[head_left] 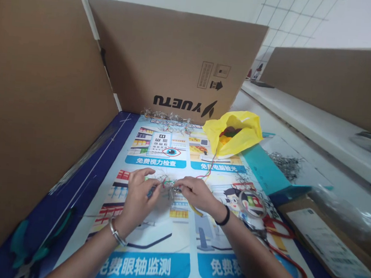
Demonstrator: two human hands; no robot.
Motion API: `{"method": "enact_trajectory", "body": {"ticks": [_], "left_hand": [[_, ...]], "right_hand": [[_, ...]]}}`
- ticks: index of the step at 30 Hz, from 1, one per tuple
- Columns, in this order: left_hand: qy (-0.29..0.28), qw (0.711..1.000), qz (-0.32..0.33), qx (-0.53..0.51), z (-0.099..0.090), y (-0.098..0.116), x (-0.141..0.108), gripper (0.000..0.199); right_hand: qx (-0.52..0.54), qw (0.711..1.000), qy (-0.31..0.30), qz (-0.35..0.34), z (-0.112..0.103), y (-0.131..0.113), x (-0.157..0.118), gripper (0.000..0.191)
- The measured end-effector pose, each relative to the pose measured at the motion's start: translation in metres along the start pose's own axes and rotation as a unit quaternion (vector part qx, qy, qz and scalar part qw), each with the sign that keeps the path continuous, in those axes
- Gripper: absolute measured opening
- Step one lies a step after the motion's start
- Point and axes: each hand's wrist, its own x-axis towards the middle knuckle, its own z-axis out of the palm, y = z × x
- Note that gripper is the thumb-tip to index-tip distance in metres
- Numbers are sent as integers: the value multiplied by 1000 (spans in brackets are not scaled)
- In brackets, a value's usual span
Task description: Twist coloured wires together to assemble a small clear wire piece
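A loose bundle of thin wires with a red and green thread [169, 183] lies between my hands over the printed poster. My left hand [139, 197] is closed, thumb and curled fingers together at the bundle's left end. From the other side my right hand [198, 193] pinches its right end. The thread runs back to the opening of a yellow plastic bag [237, 132], where something dark and red shows inside. Exactly which strands each hand grips is partly hidden by the fingers. A short yellow strip [195, 210] lies beneath my right hand.
Teal-handled pliers [32, 251] lie at lower left, near long thin wires [77, 164]. A tape roll [266, 211] and red-handled scissors [292, 254] are right of my right forearm. Wire piles [170, 121] line the cardboard wall [166, 60]. A brown box [331, 244] stands right.
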Motion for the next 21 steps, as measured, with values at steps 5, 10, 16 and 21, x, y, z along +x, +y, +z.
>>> {"method": "enact_trajectory", "body": {"ticks": [5,10,16,21], "left_hand": [[-35,999,25,21,-3,2,0,8],[-45,998,40,31,-2,5,-1,10],[-41,996,66,49,-2,9,-3,10],[-37,995,79,54,-2,10,-5,9]], "right_hand": [[-114,993,-30,0,-1,-15,-2,19],[-225,972,-39,60,3,-28,-6,17],[-296,947,-48,116,8,-36,-7,16],[-299,945,-57,123,10,-36,-6,15]]}}
